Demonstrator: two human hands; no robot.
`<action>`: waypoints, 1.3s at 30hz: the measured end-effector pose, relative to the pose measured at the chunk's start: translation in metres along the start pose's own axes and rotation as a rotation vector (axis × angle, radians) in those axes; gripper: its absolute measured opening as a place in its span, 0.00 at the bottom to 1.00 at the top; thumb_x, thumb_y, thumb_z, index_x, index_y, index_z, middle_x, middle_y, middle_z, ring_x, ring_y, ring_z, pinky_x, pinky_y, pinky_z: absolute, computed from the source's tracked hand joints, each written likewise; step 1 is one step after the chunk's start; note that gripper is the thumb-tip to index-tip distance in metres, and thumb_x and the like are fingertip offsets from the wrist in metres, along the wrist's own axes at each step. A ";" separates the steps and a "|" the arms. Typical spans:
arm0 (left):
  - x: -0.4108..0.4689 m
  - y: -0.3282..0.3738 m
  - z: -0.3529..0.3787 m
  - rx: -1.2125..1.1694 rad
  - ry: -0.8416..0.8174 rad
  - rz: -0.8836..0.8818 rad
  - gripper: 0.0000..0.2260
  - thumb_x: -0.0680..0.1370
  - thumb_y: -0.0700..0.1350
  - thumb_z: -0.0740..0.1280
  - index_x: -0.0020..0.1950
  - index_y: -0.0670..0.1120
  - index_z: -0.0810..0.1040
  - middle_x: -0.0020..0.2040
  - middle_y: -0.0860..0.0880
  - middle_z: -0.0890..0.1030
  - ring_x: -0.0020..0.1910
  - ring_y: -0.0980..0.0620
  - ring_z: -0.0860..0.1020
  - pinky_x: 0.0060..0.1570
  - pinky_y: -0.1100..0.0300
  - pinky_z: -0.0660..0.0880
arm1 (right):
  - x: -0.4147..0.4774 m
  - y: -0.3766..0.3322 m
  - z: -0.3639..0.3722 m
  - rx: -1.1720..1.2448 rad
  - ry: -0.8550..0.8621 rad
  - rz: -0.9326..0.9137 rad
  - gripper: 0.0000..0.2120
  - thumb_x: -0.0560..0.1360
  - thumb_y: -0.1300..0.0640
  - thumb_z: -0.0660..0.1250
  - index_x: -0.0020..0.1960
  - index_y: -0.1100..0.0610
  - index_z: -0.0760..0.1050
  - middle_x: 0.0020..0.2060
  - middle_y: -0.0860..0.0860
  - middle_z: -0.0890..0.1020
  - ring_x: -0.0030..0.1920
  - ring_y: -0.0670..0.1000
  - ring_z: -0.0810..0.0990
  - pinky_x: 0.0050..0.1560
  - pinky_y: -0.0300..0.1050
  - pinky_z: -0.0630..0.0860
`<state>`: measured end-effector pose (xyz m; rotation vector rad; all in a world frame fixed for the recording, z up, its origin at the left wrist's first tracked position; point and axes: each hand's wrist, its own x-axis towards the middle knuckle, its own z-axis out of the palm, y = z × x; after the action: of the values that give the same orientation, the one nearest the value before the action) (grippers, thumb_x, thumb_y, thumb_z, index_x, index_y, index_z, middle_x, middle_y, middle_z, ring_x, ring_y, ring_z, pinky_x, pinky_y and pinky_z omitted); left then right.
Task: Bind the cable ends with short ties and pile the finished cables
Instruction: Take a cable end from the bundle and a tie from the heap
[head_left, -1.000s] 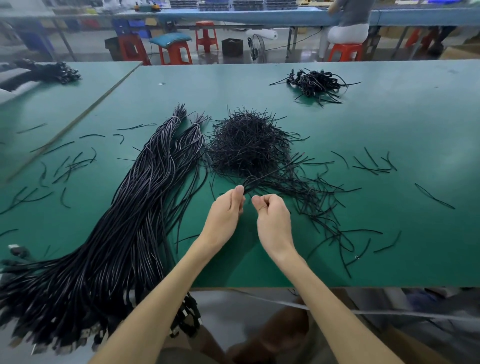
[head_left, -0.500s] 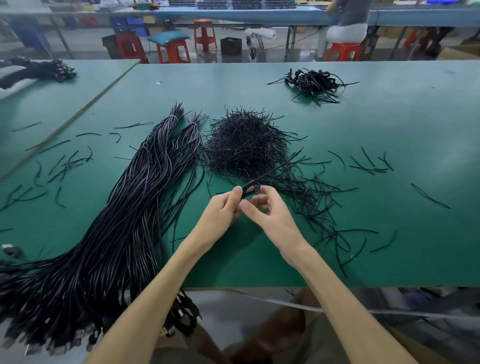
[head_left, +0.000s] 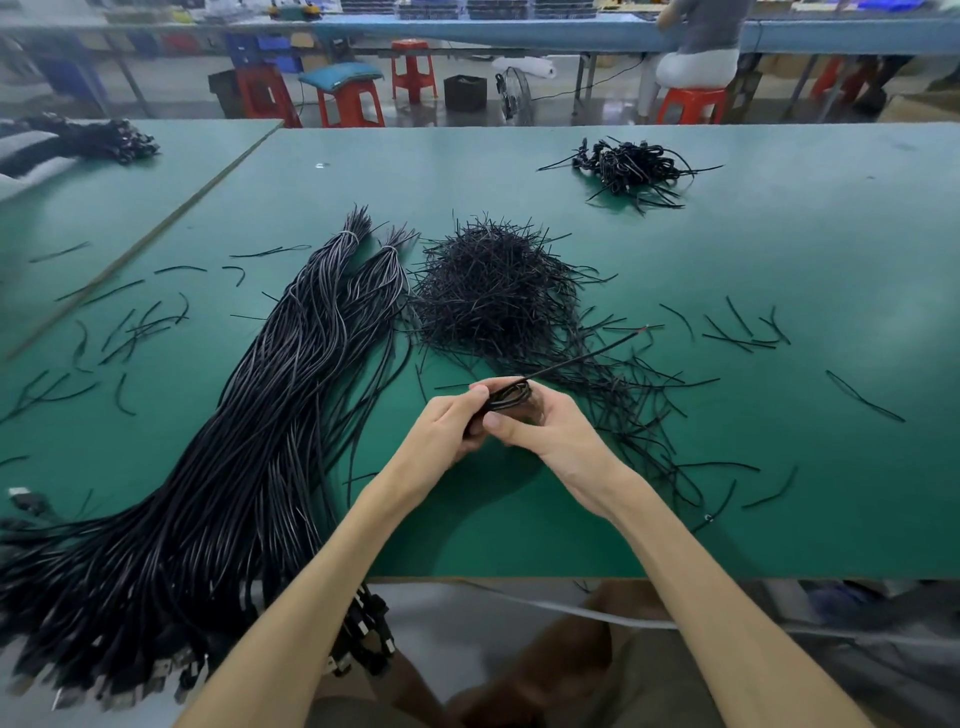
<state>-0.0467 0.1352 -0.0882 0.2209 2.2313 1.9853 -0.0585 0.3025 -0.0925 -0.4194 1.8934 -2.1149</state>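
Both hands meet over the green table (head_left: 779, 270), holding one small coiled black cable (head_left: 511, 395). My left hand (head_left: 447, 423) grips the coil from the left, and my right hand (head_left: 545, 428) pinches it from the right with the thumb in front. The cable's free end (head_left: 597, 353) sticks out up and to the right, tipped red. A big heap of short black ties (head_left: 493, 291) lies just beyond the hands. A long bundle of loose black cables (head_left: 249, 441) runs down the left and over the table's front edge. A small pile of bound cables (head_left: 628, 166) sits far right.
Loose ties (head_left: 743, 332) are scattered right and left of the hands. Another dark cable heap (head_left: 88, 137) lies on the neighbouring table at far left. Red stools (head_left: 353, 98) and a seated person (head_left: 696, 47) are behind the table.
The cable has gone from a single small loop between my fingertips to a thicker coil. My hands have closed in on it, the right thumb now across the front.
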 end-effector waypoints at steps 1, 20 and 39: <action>0.000 0.001 0.000 -0.007 0.002 0.009 0.18 0.88 0.47 0.53 0.67 0.50 0.81 0.30 0.55 0.63 0.25 0.60 0.60 0.24 0.71 0.58 | -0.001 0.002 0.002 -0.022 0.044 -0.015 0.19 0.73 0.56 0.76 0.62 0.58 0.80 0.53 0.53 0.86 0.53 0.47 0.83 0.53 0.40 0.76; -0.003 0.002 0.000 0.022 0.042 -0.010 0.21 0.88 0.52 0.53 0.35 0.49 0.67 0.26 0.55 0.64 0.23 0.57 0.57 0.22 0.67 0.56 | -0.001 0.017 0.015 -0.196 0.279 -0.076 0.04 0.81 0.65 0.66 0.49 0.66 0.76 0.41 0.58 0.84 0.39 0.52 0.81 0.36 0.47 0.76; 0.002 -0.012 0.001 0.213 0.117 0.312 0.14 0.80 0.43 0.70 0.66 0.45 0.81 0.56 0.46 0.80 0.55 0.52 0.80 0.54 0.61 0.77 | -0.012 0.017 0.018 -0.381 0.393 -0.222 0.07 0.83 0.62 0.62 0.47 0.57 0.72 0.30 0.48 0.78 0.25 0.47 0.73 0.26 0.42 0.70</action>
<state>-0.0490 0.1353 -0.0998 0.5198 2.6236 1.9412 -0.0398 0.2885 -0.1080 -0.3161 2.6033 -2.0843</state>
